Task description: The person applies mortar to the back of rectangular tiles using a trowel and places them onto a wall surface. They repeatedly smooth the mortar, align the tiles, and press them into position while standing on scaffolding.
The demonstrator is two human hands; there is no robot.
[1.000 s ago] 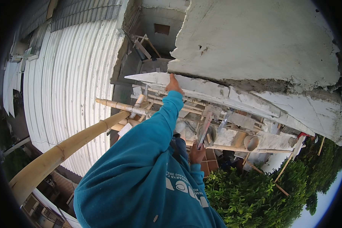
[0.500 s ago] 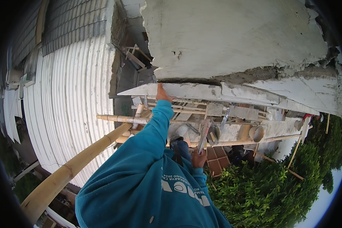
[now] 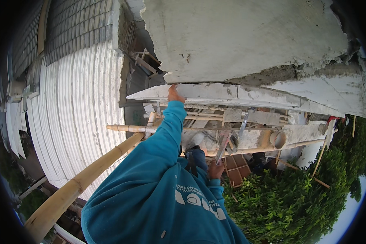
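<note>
My left arm reaches forward, and my left hand (image 3: 175, 94) grips a long white board (image 3: 209, 92) near its pointed left end. The fingertips are hidden over the board's far edge. That board lies along the broken lower edge of a grey plastered wall (image 3: 240, 36). Close to my body, my right hand (image 3: 215, 169) is closed around the lower end of a narrow, straight metal bar (image 3: 223, 148) with reddish marks. The bar tilts up and forward, and its exact kind is unclear.
A bamboo pole (image 3: 79, 183) slants along my left, beside a white corrugated roof (image 3: 75, 110). On the scaffold planks (image 3: 248, 138) below are a round bucket (image 3: 277, 140), a dark container (image 3: 233, 142) and another metal strip (image 3: 243, 124). Leafy branches (image 3: 276, 203) fill the lower right.
My left hand and the white board have shifted slightly forward, and the dark gap under the wall looks narrower. My right hand still holds the bar; the whole view has shifted a little.
</note>
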